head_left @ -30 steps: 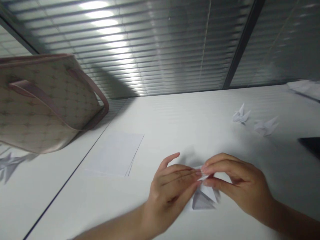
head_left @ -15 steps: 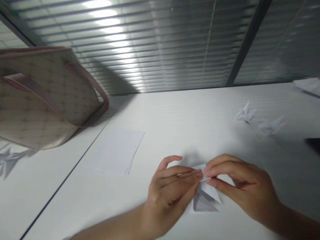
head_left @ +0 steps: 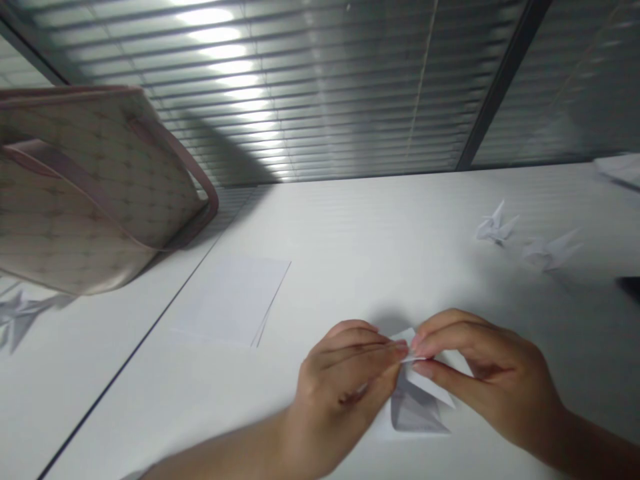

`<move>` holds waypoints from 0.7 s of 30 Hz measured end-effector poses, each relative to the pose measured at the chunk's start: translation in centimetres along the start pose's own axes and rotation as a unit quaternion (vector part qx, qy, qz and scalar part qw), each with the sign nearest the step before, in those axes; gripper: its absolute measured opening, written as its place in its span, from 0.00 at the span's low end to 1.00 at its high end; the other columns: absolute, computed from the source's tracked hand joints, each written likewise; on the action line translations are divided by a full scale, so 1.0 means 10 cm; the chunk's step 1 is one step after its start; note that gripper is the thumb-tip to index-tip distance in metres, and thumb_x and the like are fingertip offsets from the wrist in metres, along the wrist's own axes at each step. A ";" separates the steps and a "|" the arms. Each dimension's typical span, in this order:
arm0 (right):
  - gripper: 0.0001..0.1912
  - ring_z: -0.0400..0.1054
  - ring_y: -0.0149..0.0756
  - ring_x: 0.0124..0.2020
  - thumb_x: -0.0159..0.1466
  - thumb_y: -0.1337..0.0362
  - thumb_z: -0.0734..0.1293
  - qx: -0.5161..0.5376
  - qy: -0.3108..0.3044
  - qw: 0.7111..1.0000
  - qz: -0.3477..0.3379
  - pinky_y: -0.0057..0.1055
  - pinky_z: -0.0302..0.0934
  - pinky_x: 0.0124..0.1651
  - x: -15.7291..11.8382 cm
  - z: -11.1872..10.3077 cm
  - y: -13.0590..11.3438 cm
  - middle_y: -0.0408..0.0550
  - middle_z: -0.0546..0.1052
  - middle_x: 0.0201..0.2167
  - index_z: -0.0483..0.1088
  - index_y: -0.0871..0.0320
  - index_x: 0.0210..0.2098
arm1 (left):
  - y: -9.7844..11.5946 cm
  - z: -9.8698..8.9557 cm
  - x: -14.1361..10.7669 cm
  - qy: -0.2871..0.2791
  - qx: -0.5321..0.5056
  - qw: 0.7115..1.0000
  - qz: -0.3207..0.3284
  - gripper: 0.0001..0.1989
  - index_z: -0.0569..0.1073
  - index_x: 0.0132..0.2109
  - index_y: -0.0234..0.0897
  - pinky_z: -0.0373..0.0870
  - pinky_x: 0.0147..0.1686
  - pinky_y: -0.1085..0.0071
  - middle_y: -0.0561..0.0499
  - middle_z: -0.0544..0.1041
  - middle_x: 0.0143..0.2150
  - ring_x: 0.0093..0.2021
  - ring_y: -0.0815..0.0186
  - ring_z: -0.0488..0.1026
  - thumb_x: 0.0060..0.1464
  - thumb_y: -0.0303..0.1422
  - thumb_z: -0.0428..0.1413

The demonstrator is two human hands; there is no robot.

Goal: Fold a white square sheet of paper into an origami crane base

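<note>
With our 2 bare hands (head_left: 345, 390) (head_left: 493, 373) nearly closed, pinching the folded white paper (head_left: 420, 400), we should crease slowly, edges aligned.

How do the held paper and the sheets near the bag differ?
Shape: the held paper is folded, with angled flaps; the sheets lie flat, edges slightly fanned, no folds visible.
Contact: the held paper is pinched by the left hand and right hand; the sheets lie untouched on the table.
Shared: both are plain white paper.
</note>
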State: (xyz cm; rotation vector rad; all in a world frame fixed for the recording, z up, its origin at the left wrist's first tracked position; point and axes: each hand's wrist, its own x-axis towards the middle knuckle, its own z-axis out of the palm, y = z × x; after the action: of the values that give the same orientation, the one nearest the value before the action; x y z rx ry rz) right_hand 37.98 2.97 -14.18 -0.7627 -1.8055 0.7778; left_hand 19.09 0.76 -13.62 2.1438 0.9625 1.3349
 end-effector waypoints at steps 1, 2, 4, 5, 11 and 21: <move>0.08 0.75 0.32 0.32 0.57 0.73 0.70 0.002 -0.001 1.000 0.000 0.25 0.70 0.35 0.00 0.00 0.00 0.43 0.79 0.29 0.73 0.54 0.34 | 0.00 0.01 0.01 0.005 -0.004 1.000 -0.019 0.14 0.78 0.44 0.37 0.76 0.39 0.65 0.47 0.82 0.37 0.36 0.63 0.78 0.52 0.20 0.60; 0.08 0.75 0.32 0.32 0.57 0.73 0.70 0.003 -0.003 1.000 0.003 0.24 0.70 0.36 0.00 0.00 -0.01 0.43 0.79 0.29 0.73 0.54 0.34 | 0.01 0.01 0.01 0.009 -0.007 0.999 -0.034 0.12 0.78 0.43 0.37 0.76 0.36 0.67 0.47 0.82 0.36 0.35 0.63 0.78 0.51 0.21 0.61; 0.09 0.75 0.31 0.33 0.57 0.73 0.70 0.007 -0.008 1.000 0.008 0.23 0.70 0.37 -0.01 0.01 -0.01 0.43 0.79 0.30 0.73 0.54 0.34 | 0.01 0.02 0.02 0.011 -0.013 0.999 -0.044 0.10 0.79 0.41 0.37 0.75 0.35 0.67 0.47 0.82 0.35 0.34 0.64 0.78 0.51 0.21 0.61; 0.09 0.75 0.30 0.33 0.57 0.73 0.71 0.008 -0.010 1.000 0.011 0.23 0.70 0.37 -0.01 0.01 -0.01 0.42 0.79 0.30 0.73 0.54 0.34 | 0.01 0.02 0.03 0.009 -0.016 0.999 -0.039 0.10 0.79 0.41 0.37 0.75 0.36 0.67 0.48 0.82 0.35 0.33 0.64 0.78 0.52 0.21 0.61; 0.07 0.75 0.31 0.33 0.57 0.71 0.71 0.009 -0.009 0.999 0.046 0.23 0.70 0.35 -0.03 0.01 -0.02 0.44 0.79 0.31 0.73 0.54 0.34 | 0.01 0.01 0.02 -0.005 -0.011 1.000 -0.019 0.13 0.78 0.43 0.38 0.74 0.37 0.65 0.48 0.82 0.35 0.34 0.64 0.78 0.52 0.19 0.59; 0.05 0.74 0.30 0.32 0.57 0.70 0.70 0.052 -0.008 0.995 0.090 0.21 0.69 0.34 0.00 0.03 -0.01 0.42 0.78 0.29 0.74 0.54 0.31 | 0.04 0.04 0.03 -0.003 -0.092 0.990 -0.105 0.09 0.81 0.38 0.36 0.73 0.35 0.65 0.48 0.81 0.30 0.30 0.63 0.76 0.52 0.21 0.60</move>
State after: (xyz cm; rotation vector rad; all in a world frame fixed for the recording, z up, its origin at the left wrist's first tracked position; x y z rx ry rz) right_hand 37.72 2.84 -14.22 -0.8606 -1.7121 0.9905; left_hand 19.66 0.72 -13.34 1.8528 0.9910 1.2599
